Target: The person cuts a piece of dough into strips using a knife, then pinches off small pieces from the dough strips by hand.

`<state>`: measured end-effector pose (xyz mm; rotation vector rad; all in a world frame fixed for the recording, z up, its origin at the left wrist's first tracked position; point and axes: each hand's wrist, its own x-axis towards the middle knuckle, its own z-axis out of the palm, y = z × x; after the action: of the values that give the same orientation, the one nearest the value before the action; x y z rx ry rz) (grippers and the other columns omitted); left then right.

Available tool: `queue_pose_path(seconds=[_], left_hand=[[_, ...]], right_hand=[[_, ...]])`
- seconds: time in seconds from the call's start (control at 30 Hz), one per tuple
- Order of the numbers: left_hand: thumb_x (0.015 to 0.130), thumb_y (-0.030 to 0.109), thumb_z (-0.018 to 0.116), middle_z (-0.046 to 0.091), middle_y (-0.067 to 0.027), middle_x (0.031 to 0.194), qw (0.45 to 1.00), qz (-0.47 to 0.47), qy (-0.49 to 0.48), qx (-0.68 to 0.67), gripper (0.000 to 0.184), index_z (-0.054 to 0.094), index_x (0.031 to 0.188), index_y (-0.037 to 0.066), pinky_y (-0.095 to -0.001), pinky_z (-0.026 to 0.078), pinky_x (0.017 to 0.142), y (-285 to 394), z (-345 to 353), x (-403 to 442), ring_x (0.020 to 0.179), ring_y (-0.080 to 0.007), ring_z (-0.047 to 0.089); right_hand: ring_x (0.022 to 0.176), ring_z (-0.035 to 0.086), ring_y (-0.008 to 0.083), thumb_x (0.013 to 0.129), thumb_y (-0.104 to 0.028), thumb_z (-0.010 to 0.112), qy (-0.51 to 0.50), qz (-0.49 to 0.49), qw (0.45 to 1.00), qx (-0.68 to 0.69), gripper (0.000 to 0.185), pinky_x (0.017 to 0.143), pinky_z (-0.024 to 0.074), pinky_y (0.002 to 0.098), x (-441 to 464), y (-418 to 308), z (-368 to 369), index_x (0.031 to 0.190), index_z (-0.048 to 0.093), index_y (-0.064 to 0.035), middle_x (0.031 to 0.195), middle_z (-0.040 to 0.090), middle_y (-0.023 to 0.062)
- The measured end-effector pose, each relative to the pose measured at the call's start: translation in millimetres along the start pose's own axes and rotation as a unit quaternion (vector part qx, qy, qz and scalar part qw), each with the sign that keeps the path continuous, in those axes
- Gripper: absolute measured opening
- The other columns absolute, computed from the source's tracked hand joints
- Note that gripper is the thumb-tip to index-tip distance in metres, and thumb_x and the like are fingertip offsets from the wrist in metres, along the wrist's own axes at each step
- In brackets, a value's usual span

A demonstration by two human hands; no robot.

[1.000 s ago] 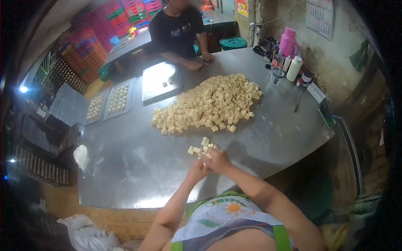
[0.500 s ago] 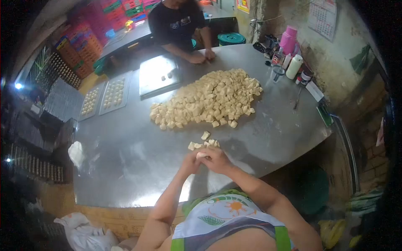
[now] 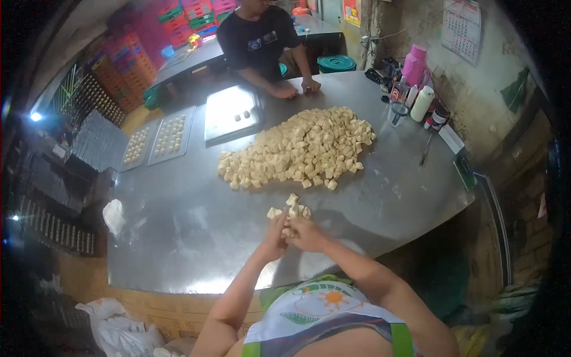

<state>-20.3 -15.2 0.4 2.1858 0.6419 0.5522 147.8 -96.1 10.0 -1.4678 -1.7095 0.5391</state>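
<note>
Low over the near part of the metal table, my left hand [image 3: 274,240] has its fingers stretched forward beside a small cluster of dough pieces [image 3: 301,211]. Facing it, my right hand [image 3: 307,234] bends its fingers round a pale dough piece [image 3: 288,231] between the two palms; the fingers partly hide it. Beyond the cluster lies a large heap of cut dough pieces [image 3: 297,146], dull cream and blocky.
Across the metal table [image 3: 178,238] a person in a dark shirt [image 3: 256,44] works by a shiny tray [image 3: 229,107] with a few dough pieces. Trays of dough balls [image 3: 169,138] lie left, near white flour [image 3: 113,216]. A pink flask [image 3: 414,62] and bottles stand right.
My hands have moved slightly nearer to me and parted a little. My left fingers have straightened from their curl round the dough. The view has shifted slightly.
</note>
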Motion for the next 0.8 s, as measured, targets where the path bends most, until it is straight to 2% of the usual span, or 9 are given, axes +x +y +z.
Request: queue_pose_path(seconds=[0.13,0.23,0.37,0.47,0.5,0.53,0.63,0.73,0.8], left_hand=[[0.078,0.004,0.068,0.059,-0.0202,0.121,0.997,0.060,0.055,-0.007,0.061,0.050,0.136,0.004,-0.0388,0.048,0.090,2.8,-3.0,3.3,0.105,-0.0348,0.060],[0.084,0.013,0.063,0.069,-0.0103,0.074,0.979,-0.172,0.000,-0.113,0.020,0.069,0.102,0.005,-0.0402,0.053,0.071,8.7,15.7,1.4,0.072,-0.0305,0.068],[0.087,0.015,0.060,0.068,-0.0196,0.085,0.992,0.008,-0.081,0.099,0.018,0.067,0.095,0.001,-0.0411,0.053,0.063,-17.9,35.4,-20.0,0.068,-0.0373,0.066],[0.084,0.004,0.062,0.070,-0.0113,0.088,0.992,0.076,-0.006,-0.104,0.023,0.069,0.106,0.007,-0.0400,0.053,0.077,14.1,16.3,-11.8,0.082,-0.0298,0.068],[0.083,0.002,0.062,0.069,-0.0146,0.097,0.958,-0.189,-0.101,-0.191,0.030,0.068,0.112,0.005,-0.0406,0.052,0.086,19.4,0.6,-7.0,0.093,-0.0307,0.066],[0.083,0.002,0.062,0.069,-0.0146,0.097,0.957,-0.191,-0.103,-0.192,0.030,0.068,0.112,0.005,-0.0406,0.052,0.086,13.8,4.2,-9.5,0.093,-0.0307,0.066],[0.088,0.006,0.061,0.069,-0.0136,0.100,0.973,0.163,0.160,-0.018,0.034,0.061,0.122,0.001,-0.0362,0.052,0.087,7.2,12.0,8.9,0.093,-0.0259,0.067],[0.086,0.009,0.063,0.070,-0.0139,0.099,0.982,0.056,-0.039,-0.179,0.038,0.060,0.122,0.000,-0.0351,0.053,0.084,-20.1,-1.3,13.1,0.091,-0.0289,0.068],[0.083,0.009,0.065,0.070,-0.0171,0.095,0.955,-0.075,-0.013,-0.286,0.029,0.065,0.111,0.001,-0.0337,0.053,0.079,-16.0,13.9,7.4,0.086,-0.0310,0.068]], right_hand=[[0.092,0.064,0.0368,0.083,-0.027,0.069,0.085,-0.032,0.992,0.087,0.028,0.080,0.0497,0.0436,10.1,-31.8,-10.1,0.101,0.065,-0.0049,0.092,0.067,0.0188],[0.091,0.064,0.0379,0.084,-0.030,0.069,0.083,0.112,0.990,-0.013,0.030,0.078,0.0503,0.0454,6.3,-15.8,1.1,0.102,0.066,-0.0062,0.093,0.067,0.0185],[0.074,0.065,0.0369,0.080,-0.038,0.073,0.026,0.142,0.974,-0.175,0.039,0.066,0.0522,0.0439,5.3,36.1,-1.0,0.099,0.059,-0.0058,0.090,0.065,0.0191],[0.080,0.065,0.0366,0.078,-0.036,0.075,0.022,0.315,0.943,-0.104,0.044,0.071,0.0528,0.0428,-6.6,46.1,-2.8,0.107,0.059,-0.0069,0.091,0.065,0.0192],[0.084,0.065,0.0355,0.079,-0.034,0.075,0.076,0.198,0.969,-0.125,0.042,0.073,0.0525,0.0419,-8.4,39.8,0.9,0.107,0.060,-0.0068,0.094,0.065,0.0182],[0.088,0.065,0.0345,0.079,-0.031,0.074,0.130,0.081,0.978,-0.141,0.039,0.076,0.0523,0.0410,-12.3,28.3,5.7,0.107,0.062,-0.0067,0.096,0.065,0.0172],[0.098,0.062,0.0380,0.081,-0.033,0.072,-0.023,0.070,0.997,0.013,0.037,0.087,0.0488,0.0446,-5.5,-7.6,0.8,0.105,0.066,-0.0059,0.103,0.066,0.0166],[0.098,0.062,0.0376,0.080,-0.030,0.072,0.096,0.018,0.992,0.079,0.036,0.086,0.0491,0.0434,1.7,-22.1,6.0,0.106,0.066,-0.0052,0.100,0.066,0.0170],[0.096,0.063,0.0368,0.082,-0.027,0.071,0.105,0.025,0.989,0.104,0.030,0.085,0.0499,0.0425,4.4,-15.4,10.8,0.103,0.066,-0.0059,0.100,0.066,0.0165]])
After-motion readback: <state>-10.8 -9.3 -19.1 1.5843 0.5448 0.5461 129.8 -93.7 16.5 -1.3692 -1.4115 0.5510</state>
